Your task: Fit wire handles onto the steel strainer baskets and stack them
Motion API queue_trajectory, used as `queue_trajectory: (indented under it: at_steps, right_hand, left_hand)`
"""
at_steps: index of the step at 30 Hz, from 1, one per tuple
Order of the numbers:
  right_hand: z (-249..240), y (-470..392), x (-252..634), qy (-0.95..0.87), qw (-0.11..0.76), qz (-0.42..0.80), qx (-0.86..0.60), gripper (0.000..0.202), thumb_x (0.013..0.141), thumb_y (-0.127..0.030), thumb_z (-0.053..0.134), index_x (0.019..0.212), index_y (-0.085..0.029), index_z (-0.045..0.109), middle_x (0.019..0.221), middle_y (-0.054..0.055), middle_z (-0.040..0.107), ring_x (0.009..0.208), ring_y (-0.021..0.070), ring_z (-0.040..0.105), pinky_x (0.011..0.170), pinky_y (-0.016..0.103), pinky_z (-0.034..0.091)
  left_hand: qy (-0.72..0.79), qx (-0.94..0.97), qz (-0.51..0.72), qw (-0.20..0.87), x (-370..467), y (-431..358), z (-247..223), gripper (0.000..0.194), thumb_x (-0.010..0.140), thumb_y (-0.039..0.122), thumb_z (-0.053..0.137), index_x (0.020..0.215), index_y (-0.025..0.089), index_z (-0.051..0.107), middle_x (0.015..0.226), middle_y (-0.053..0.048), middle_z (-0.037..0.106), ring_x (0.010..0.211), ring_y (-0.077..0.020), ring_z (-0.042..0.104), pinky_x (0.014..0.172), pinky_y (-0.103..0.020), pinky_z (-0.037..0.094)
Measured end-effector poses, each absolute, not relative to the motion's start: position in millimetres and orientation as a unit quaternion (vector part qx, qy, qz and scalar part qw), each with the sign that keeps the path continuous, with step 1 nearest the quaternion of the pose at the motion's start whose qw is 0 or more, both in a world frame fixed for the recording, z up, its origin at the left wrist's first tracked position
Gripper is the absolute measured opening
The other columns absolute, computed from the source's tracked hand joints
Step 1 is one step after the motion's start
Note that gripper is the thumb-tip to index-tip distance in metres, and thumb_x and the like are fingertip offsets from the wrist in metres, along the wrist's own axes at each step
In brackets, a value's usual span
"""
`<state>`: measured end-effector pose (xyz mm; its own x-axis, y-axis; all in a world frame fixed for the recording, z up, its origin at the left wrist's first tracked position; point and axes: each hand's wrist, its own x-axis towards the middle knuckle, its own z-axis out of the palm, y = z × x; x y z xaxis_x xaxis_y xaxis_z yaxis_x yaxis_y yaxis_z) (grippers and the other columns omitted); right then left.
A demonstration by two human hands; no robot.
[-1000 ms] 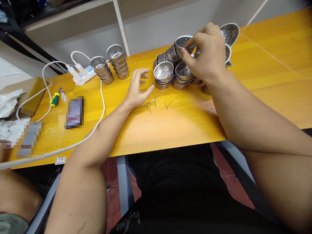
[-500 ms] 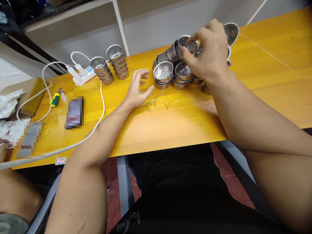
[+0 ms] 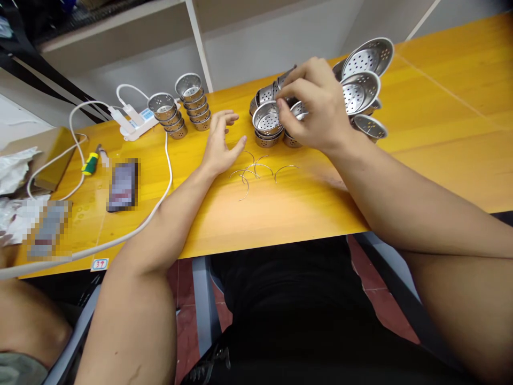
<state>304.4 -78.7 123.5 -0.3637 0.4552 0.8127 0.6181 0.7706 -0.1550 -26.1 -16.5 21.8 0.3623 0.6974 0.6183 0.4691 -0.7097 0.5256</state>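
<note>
My left hand [image 3: 220,144] rests on the yellow table with its fingers apart and nothing in them, just left of several thin curved wires [image 3: 252,170]. Above the perforated metal cups, my right hand [image 3: 315,104] has thumb and forefinger brought together; whatever they hold, if anything, is too small to make out. A short stack of cups [image 3: 267,120] stands at its left. To its right, larger perforated bowls [image 3: 366,59] lean tilted over other cups, and a small cup [image 3: 371,127] lies below them. My right hand hides part of the pile.
Two cup stacks [image 3: 163,109] [image 3: 190,88] stand by a white power strip [image 3: 140,125]. A white cable [image 3: 170,171] crosses the table at left, near a green-yellow tool [image 3: 90,163] and a blurred phone-like object [image 3: 122,185]. Another person's leg [image 3: 30,315] shows at lower left.
My right hand has moved left and down over the cups, uncovering the tilted bowls at right. My left hand has shifted slightly left.
</note>
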Motion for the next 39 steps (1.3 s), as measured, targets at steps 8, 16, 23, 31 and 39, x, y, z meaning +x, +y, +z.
queue_trajectory:
  at_steps: [8,16,23,31,39]
  right_hand:
    - [102,-88,279,-0.896,0.384,-0.026,-0.22,0.032,0.127,-0.049,0.065,0.132,-0.028,0.089,0.127,0.015,0.084,0.118,0.0386,0.078,0.106,0.058,0.062]
    - [99,-104,266,-0.926,0.325,-0.052,-0.183,0.042,0.132,-0.045,0.059,0.108,-0.021,0.084,0.106,0.009,0.079,0.088,0.0232,0.07,0.077,0.038,0.047]
    - [100,-104,268,-0.924,0.321,-0.036,-0.202,0.045,0.133,-0.046,0.058,0.107,-0.02,0.084,0.106,0.009,0.08,0.086,0.0229,0.069,0.076,0.039,0.044]
    - [100,-104,267,-0.925,0.327,-0.033,-0.189,0.047,0.134,-0.045,0.056,0.104,-0.02,0.082,0.105,0.009,0.08,0.085,0.0221,0.068,0.076,0.038,0.045]
    - [98,-103,267,-0.928,0.322,-0.023,-0.185,0.046,0.134,-0.046,0.057,0.106,-0.021,0.082,0.106,0.009,0.08,0.086,0.0226,0.069,0.078,0.038,0.047]
  left_hand:
    - [0.391,0.792,0.459,0.096,-32,-8,33,0.089,0.107,0.104,0.077,0.161,0.035,0.067,0.189,-0.016,0.064,0.185,-0.042,0.058,0.157,-0.073,0.05]
    - [0.466,0.703,0.535,0.05,-68,15,58,0.096,0.097,0.062,0.104,0.182,0.056,0.059,0.215,0.006,0.04,0.212,-0.0423,0.001,0.173,-0.081,0.0]
    - [0.54,0.69,0.472,0.093,-75,10,66,0.098,0.09,0.07,0.104,0.179,0.051,0.067,0.205,0.003,0.059,0.207,-0.0424,0.017,0.167,-0.082,0.016]
    - [0.532,0.715,0.454,0.016,-74,9,68,0.083,0.11,0.104,0.061,0.156,0.035,0.067,0.159,-0.014,0.08,0.198,-0.0204,0.027,0.159,-0.063,0.023]
    - [0.544,0.675,0.497,0.044,-79,18,72,0.095,0.091,0.128,0.06,0.117,0.037,0.056,0.162,-0.014,0.064,0.174,-0.0329,0.048,0.165,-0.061,0.026]
